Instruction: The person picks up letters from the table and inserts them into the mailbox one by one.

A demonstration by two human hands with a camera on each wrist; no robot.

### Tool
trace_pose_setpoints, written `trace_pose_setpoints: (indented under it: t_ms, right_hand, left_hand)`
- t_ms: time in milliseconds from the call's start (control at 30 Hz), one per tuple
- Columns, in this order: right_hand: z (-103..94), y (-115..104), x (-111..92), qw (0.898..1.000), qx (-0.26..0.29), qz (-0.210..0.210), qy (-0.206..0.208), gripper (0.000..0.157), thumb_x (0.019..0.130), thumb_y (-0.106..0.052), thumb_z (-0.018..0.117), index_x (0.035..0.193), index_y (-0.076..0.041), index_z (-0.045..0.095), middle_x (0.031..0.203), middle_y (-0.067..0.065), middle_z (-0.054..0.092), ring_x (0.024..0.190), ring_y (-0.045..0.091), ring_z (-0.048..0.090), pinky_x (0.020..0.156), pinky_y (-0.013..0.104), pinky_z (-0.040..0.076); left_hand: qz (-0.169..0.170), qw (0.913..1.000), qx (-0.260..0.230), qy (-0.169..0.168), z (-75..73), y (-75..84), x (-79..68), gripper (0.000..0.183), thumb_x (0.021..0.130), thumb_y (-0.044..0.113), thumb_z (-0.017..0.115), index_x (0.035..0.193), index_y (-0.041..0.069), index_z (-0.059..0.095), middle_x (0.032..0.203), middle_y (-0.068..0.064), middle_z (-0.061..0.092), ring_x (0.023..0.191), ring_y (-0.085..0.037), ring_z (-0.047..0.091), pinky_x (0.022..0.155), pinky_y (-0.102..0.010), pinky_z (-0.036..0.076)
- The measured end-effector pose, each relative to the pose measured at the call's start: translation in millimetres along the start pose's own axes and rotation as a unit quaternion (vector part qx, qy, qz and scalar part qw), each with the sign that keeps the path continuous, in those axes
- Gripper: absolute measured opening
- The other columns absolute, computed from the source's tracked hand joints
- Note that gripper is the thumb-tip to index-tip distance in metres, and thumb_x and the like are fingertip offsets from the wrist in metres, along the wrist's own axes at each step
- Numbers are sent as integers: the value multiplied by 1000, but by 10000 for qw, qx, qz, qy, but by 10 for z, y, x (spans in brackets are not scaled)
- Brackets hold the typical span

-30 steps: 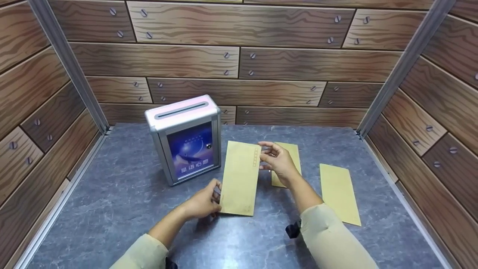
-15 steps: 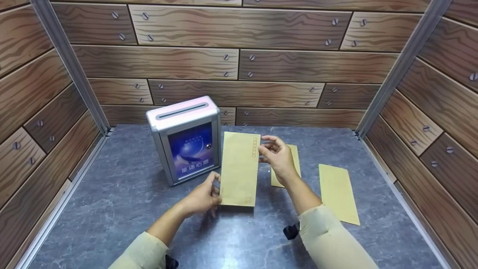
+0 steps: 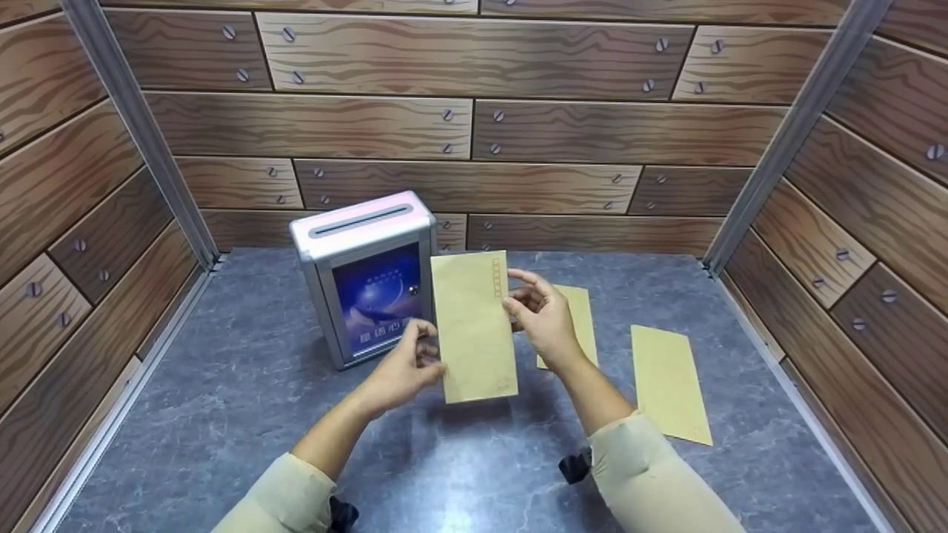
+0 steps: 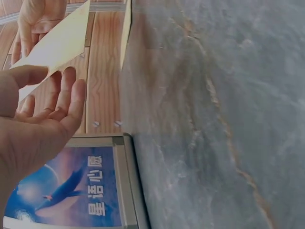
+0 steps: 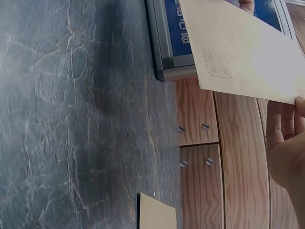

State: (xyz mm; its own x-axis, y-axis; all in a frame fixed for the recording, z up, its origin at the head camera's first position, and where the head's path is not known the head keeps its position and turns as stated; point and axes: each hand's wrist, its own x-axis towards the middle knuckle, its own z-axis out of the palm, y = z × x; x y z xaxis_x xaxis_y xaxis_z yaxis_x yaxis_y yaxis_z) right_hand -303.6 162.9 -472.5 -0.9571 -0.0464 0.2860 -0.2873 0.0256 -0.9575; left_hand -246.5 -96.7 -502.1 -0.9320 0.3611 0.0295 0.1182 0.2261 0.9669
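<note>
One envelope (image 3: 475,326) is pinched in my left fingers (image 3: 419,326) and right fingers (image 3: 535,280), above the counter (image 3: 222,422), short of its back edge; uneven pulling could crease it or slip it loose.

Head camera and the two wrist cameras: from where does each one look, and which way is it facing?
Head: on the head, looks forward and down at held envelope, box and table; left hand, right hand, sleeves show.
Left wrist: on that wrist, looks past the left hand at the envelope, scene sideways; right hand beyond.
Right wrist: on that wrist, looks at the envelope, scene sideways; right hand and a bit of the left hand show.
Wrist views share: envelope, box, table.
</note>
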Motion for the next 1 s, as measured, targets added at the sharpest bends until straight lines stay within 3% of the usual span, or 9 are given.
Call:
trace_pose_setpoints:
  t_ms: [233,500,733,1000]
  right_hand:
    - [56,-33,-47,9998,67,-75,-144,48,99,5,72,144,-10,66,103,9,71,81,17,69,62,32,65]
    - [121,-112,-76,9995,228,-138,-145,50,99,6,72,146,-8,65,103,12,71,79,17,68,63,31,65]
    - [193,-142,-65,9989,94,-433,-158,52,99,6,71,149,-8,64,103,11,71,83,15,71,72,29,67]
    - [214,-256,-3,9920,-751,-933,-405,58,98,6,73,153,-11,62,101,17,74,83,11,69,78,22,62]
  left_hand:
    - [403,9955,-457,729,-52,149,65,64,105,1,63,157,16,30,126,-20,65,99,-21,70,91,-45,64]
    - [1170,9831,540,1301,-118,330,82,76,104,0,66,167,18,27,120,-18,71,89,-21,72,77,-28,61]
    - [1436,9681,1229,1644,-141,399,23,79,104,1,67,168,19,26,120,-15,71,93,-21,74,83,-36,65]
    - [1554,9580,1505,1883,-238,479,-22,80,104,1,68,170,19,26,119,-13,73,95,-22,74,83,-34,65]
